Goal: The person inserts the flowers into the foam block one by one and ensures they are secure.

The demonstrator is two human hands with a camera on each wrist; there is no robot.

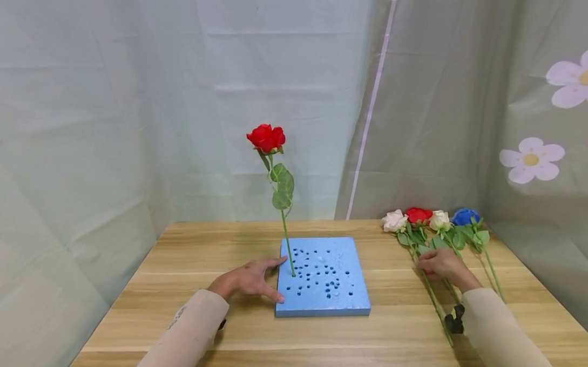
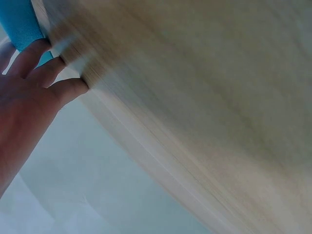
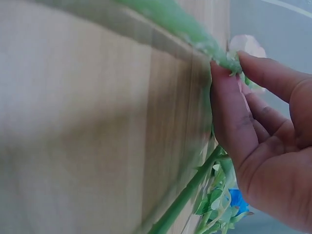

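A light blue foam block [image 1: 322,304] dotted with holes lies flat on the table. One red rose [image 1: 267,138] stands upright in it near the left edge, leaning slightly. At the block's left side rests my left hand [image 1: 252,278], thumb and fingers spread; the left wrist view shows its fingers [image 2: 68,90] by the blue edge. Over to the right, my right hand [image 1: 445,264] pinches a green rose stem [image 3: 190,34] between thumb and forefinger. This stem runs up towards a pale pink rose [image 1: 394,221] and a second red rose [image 1: 419,215].
A cream rose [image 1: 439,220] and a blue rose [image 1: 465,216] lie beside them at the table's back right, leaves overlapping. Another thorny stem [image 3: 183,197] passes below my right hand. Pale curtains [image 1: 280,70] enclose the wooden table [image 1: 221,337].
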